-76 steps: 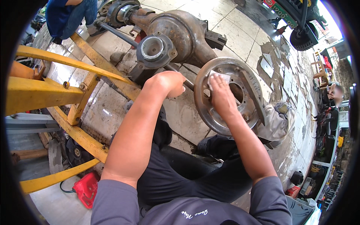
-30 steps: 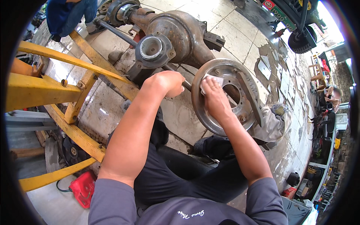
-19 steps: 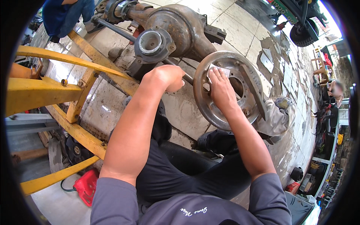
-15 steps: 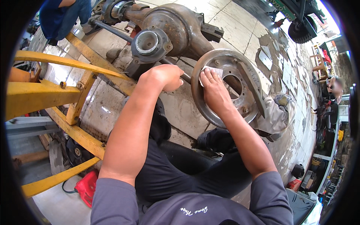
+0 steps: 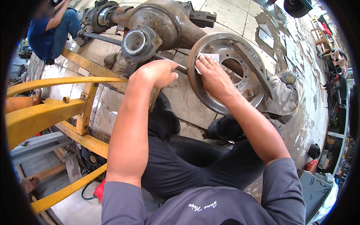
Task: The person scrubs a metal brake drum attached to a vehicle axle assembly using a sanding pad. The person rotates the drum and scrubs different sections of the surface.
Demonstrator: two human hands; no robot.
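A round, rust-brown brake backing plate (image 5: 229, 48) stands tilted in front of me, with a large hole at its centre and a curved brake shoe (image 5: 255, 69) along its right side. My right hand (image 5: 215, 77) presses a small pale folded sheet (image 5: 212, 57), perhaps sandpaper, flat against the plate's left inner face. Left of the plate, my left hand (image 5: 157, 73) hovers near a metal rod (image 5: 181, 68), its fingers loosely stretched and nothing seen in them. Just beyond it sits a round steel flange (image 5: 135, 42) with a hollow centre.
Behind lies a rusty axle housing (image 5: 161, 20). A yellow metal frame (image 5: 48, 114) fills the left, with a person (image 5: 50, 33) crouching beyond it. A grey cloth bundle (image 5: 283, 93) touches the plate's right. Broken tiles (image 5: 266, 35) lie farther off; shelving (image 5: 339, 138) lines the right.
The view has shifted, showing more of the other person. My right hand stays on the plate with the sheet, slightly nearer its left rim. My left hand's fingers have loosened from a curl.
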